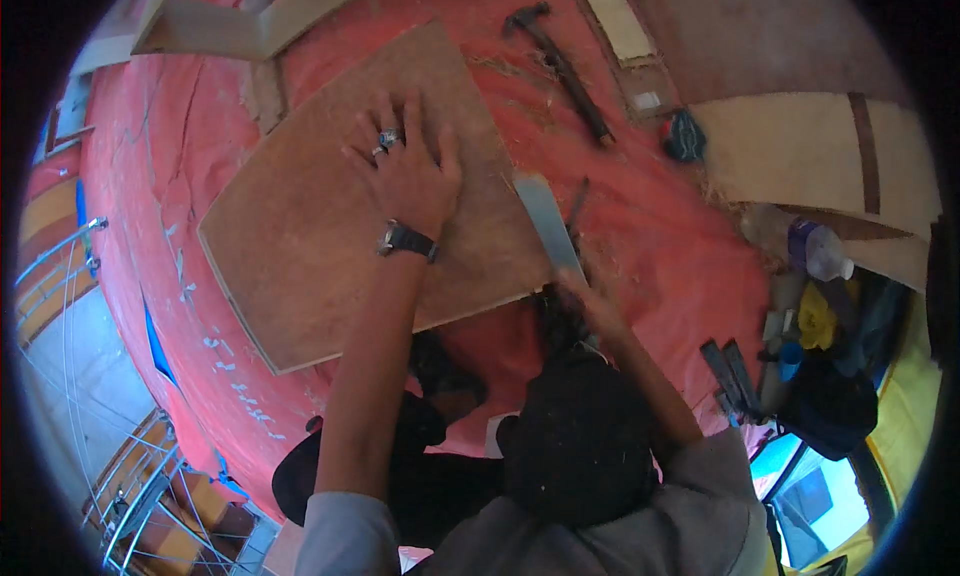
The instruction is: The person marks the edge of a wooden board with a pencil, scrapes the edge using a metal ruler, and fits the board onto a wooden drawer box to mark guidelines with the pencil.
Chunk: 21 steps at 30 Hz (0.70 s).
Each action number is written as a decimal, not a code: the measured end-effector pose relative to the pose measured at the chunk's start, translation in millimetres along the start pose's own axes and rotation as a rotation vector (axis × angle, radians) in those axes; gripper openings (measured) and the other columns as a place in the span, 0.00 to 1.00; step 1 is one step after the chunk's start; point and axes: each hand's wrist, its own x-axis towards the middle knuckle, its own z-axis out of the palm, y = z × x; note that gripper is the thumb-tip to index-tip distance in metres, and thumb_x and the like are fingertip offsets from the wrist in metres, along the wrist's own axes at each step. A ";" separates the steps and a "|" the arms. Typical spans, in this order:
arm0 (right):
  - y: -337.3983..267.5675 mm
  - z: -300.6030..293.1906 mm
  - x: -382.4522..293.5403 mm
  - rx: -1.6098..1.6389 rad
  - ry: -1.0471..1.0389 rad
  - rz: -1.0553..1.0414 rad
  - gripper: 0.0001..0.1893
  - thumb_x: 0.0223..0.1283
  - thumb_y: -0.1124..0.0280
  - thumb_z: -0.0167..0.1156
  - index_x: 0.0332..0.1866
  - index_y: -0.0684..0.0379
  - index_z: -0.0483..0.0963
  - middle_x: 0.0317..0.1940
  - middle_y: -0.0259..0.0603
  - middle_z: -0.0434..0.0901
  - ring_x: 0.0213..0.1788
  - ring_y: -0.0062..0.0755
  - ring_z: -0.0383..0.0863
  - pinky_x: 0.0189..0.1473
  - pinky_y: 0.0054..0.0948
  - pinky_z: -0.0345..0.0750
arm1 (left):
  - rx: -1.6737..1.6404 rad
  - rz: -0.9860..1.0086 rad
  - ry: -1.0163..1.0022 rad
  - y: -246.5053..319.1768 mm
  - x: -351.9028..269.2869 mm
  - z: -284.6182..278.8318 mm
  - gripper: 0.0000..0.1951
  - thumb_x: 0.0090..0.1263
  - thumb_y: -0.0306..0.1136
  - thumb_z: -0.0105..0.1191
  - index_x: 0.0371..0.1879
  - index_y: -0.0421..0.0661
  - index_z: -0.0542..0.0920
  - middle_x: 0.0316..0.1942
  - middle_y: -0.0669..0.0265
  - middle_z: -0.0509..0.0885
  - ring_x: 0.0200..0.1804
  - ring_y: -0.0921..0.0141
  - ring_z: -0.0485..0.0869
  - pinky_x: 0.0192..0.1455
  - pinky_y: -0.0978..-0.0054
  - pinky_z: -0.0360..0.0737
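A flat brown wooden panel (pixel 300 223), probably plywood, lies in front of me with angled sides. My left hand (pixel 416 167) is pressed flat on its upper half, fingers spread, with rings and a wristwatch (pixel 405 240) on that arm. Along the panel's right edge runs the broad metal blade of what looks like a handsaw (pixel 547 220). My right hand (pixel 589 298), somewhat blurred, grips its near end; the handle is mostly hidden. A thin dark tool (pixel 579 205) lies just right of the blade, its kind unclear.
A red tarpaulin (pixel 675 253) covers the floor. A claw hammer (pixel 566 77) lies on it beyond the saw. Angled wooden pieces (pixel 217 28) stand at the upper left. To the right are a plastic bottle (pixel 821 252), a blue cup (pixel 790 360) and a dark bag (pixel 832 407). Metal scaffolding (pixel 142 512) shows lower left.
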 end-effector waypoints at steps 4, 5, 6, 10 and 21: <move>-68.8 33.2 112.0 0.011 -0.093 -0.355 0.31 0.73 0.63 0.63 0.76 0.66 0.67 0.67 0.43 0.77 0.65 0.31 0.77 0.64 0.33 0.76 | -0.013 0.024 0.035 6.5 3.1 5.0 0.33 0.78 0.56 0.48 0.81 0.61 0.65 0.84 0.58 0.60 0.83 0.45 0.56 0.79 0.28 0.45; -94.6 43.7 134.3 -0.019 -0.134 -0.490 0.30 0.73 0.63 0.63 0.75 0.66 0.68 0.67 0.44 0.77 0.65 0.32 0.77 0.65 0.33 0.76 | -0.036 0.029 0.044 6.7 7.0 4.1 0.33 0.77 0.56 0.49 0.79 0.60 0.67 0.83 0.57 0.61 0.82 0.44 0.58 0.78 0.27 0.47; -107.3 45.6 146.2 -0.056 -0.169 -0.617 0.29 0.74 0.62 0.63 0.73 0.66 0.70 0.67 0.44 0.77 0.64 0.32 0.78 0.65 0.33 0.76 | -0.040 0.030 0.042 8.4 7.2 4.7 0.33 0.77 0.56 0.49 0.79 0.60 0.67 0.83 0.57 0.61 0.82 0.44 0.58 0.78 0.27 0.47; -70.2 26.2 132.6 -0.238 -0.107 -0.551 0.29 0.73 0.60 0.64 0.72 0.67 0.71 0.69 0.45 0.76 0.67 0.35 0.77 0.69 0.35 0.73 | -0.042 0.030 0.045 7.0 4.7 9.0 0.34 0.76 0.57 0.49 0.80 0.59 0.66 0.82 0.57 0.61 0.82 0.43 0.58 0.78 0.27 0.46; -56.3 25.2 95.7 -0.001 -0.108 -0.300 0.34 0.75 0.59 0.61 0.80 0.63 0.63 0.70 0.45 0.75 0.71 0.35 0.74 0.73 0.35 0.69 | -0.043 0.039 0.070 3.6 5.8 7.9 0.34 0.76 0.56 0.49 0.80 0.60 0.66 0.83 0.57 0.61 0.82 0.43 0.58 0.79 0.26 0.44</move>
